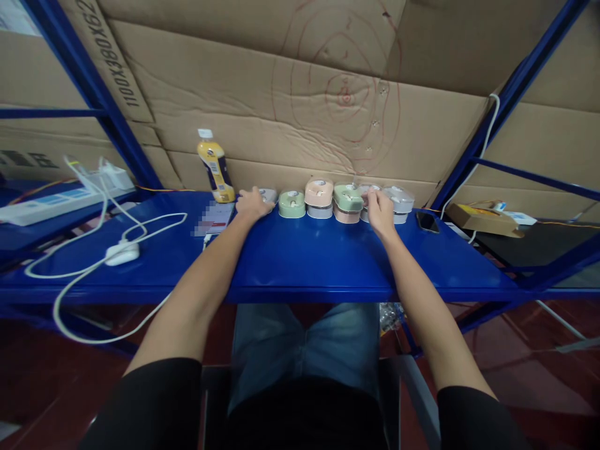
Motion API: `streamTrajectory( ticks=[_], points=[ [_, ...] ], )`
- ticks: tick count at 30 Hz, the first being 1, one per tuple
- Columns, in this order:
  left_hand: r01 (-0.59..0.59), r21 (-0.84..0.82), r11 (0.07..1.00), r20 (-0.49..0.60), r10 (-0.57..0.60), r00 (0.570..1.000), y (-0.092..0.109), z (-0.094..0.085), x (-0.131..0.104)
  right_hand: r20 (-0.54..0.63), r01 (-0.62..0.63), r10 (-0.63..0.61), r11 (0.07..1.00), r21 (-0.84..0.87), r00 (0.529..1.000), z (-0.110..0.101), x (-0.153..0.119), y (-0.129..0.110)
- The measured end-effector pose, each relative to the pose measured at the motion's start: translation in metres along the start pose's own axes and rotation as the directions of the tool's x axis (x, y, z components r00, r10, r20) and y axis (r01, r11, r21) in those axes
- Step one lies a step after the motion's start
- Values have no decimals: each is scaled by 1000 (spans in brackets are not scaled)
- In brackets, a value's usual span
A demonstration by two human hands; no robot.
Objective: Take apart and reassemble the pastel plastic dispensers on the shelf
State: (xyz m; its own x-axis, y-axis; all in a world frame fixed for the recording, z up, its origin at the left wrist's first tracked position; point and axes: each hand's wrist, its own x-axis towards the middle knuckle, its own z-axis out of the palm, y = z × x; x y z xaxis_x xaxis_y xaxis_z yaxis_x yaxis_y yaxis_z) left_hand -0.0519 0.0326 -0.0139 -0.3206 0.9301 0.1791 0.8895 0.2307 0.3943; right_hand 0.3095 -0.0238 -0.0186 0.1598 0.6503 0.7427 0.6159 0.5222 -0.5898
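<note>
A row of small rounded lidded boxes runs along the back of the blue shelf. My left hand [253,205] is curled round a grey box [268,195] at the row's left end. Beside that box stands a single green box [291,205]. Then come a pink box [319,193] stacked on a grey one and another green box [348,198] stacked on a pink one. Toward the right, my right hand [379,209] has its fingers closed at a grey stack [365,215], which it partly hides. A pale grey stack [399,200] stands at the right end.
A yellow drink bottle [216,169] stands at the back left, near a lit phone [215,219]. White cables and an adapter [122,252] lie at the left. A dark phone [427,222] lies right of the row. Cardboard [234,106] walls off the back.
</note>
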Motion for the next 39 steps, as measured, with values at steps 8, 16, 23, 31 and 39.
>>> streamTrajectory(
  ticks=[8,16,23,31,39],
  points=[
    [-453,-238,859,-379,347,858,3,-35,-37,132,144,-138,989,-39,982,4,-14,-27],
    [-799,-501,333,-95,896,433,16,2,-93,611,332,-300,941,63,733,22,-41,-54],
    [-722,-605,335,33,917,398,8,18,-96,749,261,-209,964,50,629,28,-49,-58],
    [-720,-594,358,-8,893,450,9,24,-96,694,161,-188,981,104,695,19,-38,-51],
    [-784,-489,381,61,912,405,5,24,-98,410,23,-10,999,-27,912,-10,-10,-11]
  ],
)
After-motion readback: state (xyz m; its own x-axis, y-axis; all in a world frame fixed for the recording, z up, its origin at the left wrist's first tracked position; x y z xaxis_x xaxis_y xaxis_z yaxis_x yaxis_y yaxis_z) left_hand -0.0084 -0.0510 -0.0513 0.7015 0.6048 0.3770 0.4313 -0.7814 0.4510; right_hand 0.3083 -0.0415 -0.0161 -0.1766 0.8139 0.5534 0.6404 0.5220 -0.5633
